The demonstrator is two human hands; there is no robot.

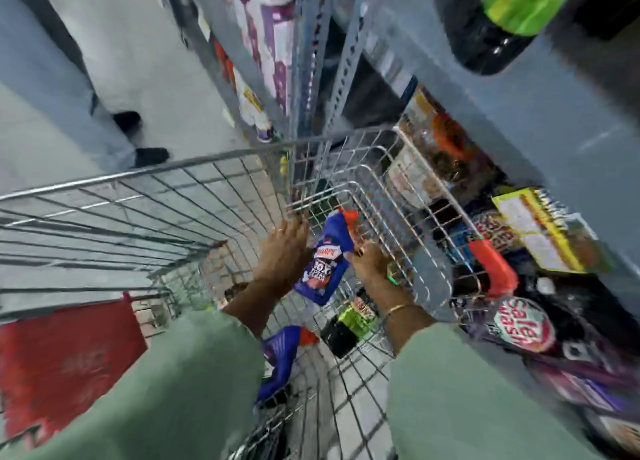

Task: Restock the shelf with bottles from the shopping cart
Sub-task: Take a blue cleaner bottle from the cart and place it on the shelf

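Both hands, left hand (284, 252) & right hand (370, 262), fingers pinching blue bottle (325, 262) over cart (138, 196); may snag on wire, slip.

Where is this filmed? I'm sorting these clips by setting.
Most likely a shop aisle: a wire shopping cart holding blue bottles, metal shelving stocked with packaged goods, and a round sale sign on the shelf edge.

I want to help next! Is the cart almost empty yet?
Not yet. Both hands, left hand and right hand, hold one blue bottle over the cart. Another blue bottle and a green-labelled bottle wait inside. The shelf already holds some bottles.
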